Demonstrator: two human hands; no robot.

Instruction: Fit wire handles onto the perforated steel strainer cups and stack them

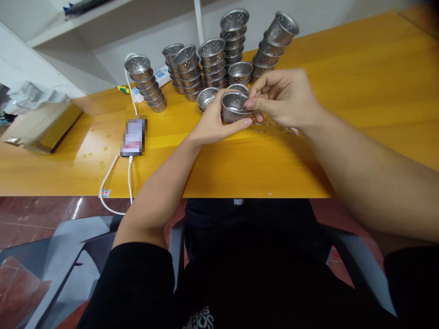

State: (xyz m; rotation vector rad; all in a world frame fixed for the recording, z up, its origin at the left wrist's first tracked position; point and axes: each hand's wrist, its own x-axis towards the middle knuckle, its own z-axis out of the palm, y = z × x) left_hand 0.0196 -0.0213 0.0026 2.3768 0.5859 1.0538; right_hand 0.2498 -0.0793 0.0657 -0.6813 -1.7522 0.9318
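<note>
Fingers and thumb of the left hand (212,122) are clamped around a metal cup (232,115), held tilted above the near-middle part of the table (363,100) in the head view. The right hand (286,98) has its thumb and fingertips pinched together at the cup's right rim, on what looks like a thin wire (243,109), though blur hides its shape. Wire pieces (291,131) lie just beneath that hand. Farther back stand several stacks of perforated cups (213,64), the rightmost leaning right. Left of the hands lies a phone (133,137) with a white cable (105,176).
</note>
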